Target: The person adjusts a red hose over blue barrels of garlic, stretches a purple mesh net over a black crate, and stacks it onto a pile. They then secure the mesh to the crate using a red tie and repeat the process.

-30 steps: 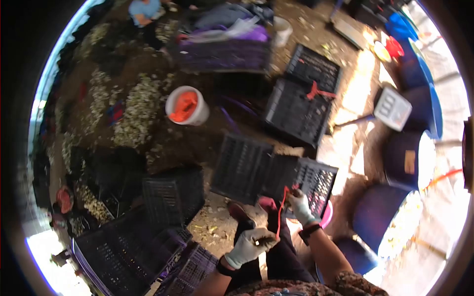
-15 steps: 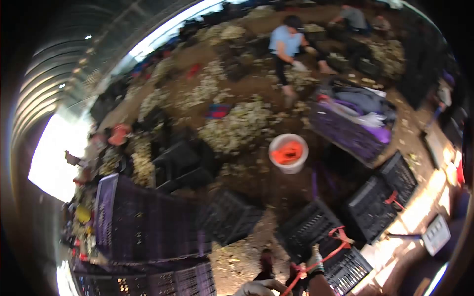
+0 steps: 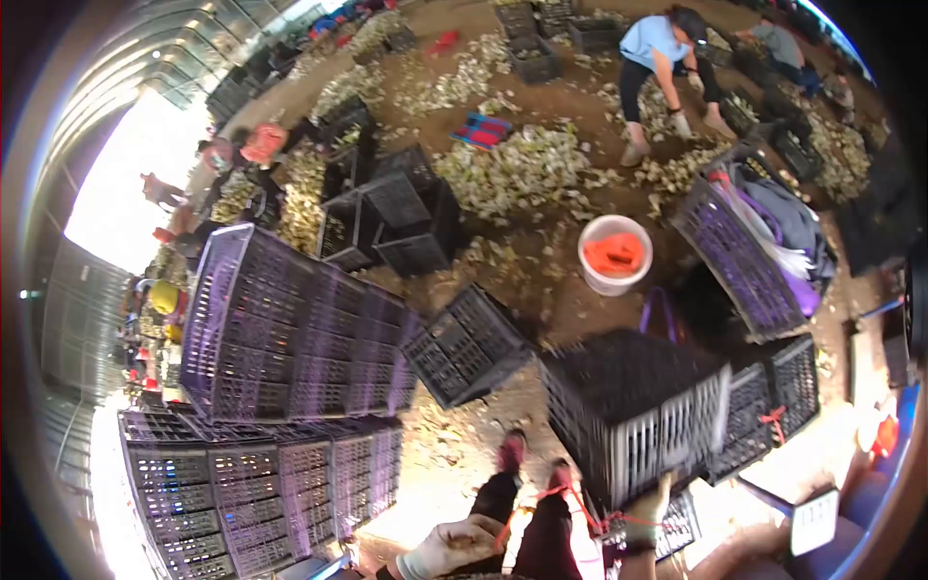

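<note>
My left hand [image 3: 449, 547], in a soiled white glove, is at the bottom centre with its fingers curled. A thin red cord [image 3: 572, 495] runs from its fingertips, across my legs, towards my right hand. My right hand [image 3: 650, 507], also gloved, grips the lower edge of a black slatted plastic crate [image 3: 667, 430]. This crate is tilted, and its slatted side is slightly blurred. Below it, part of another slatted crate [image 3: 680, 525] shows beside my right wrist.
Stacked crates [image 3: 290, 329] stand at left, with a single crate [image 3: 466, 346] beside them. Ahead are a white bucket [image 3: 616, 280] with orange contents and a purple crate [image 3: 739, 246] of clothes. Pale produce heaps [image 3: 522, 169] cover the ground. A person [image 3: 662, 58] bends over farther back.
The crate at my right hand has come up and now shows its slatted side. The red cord lying over it has dropped lower. My view has shifted, and my left hand appears farther left.
</note>
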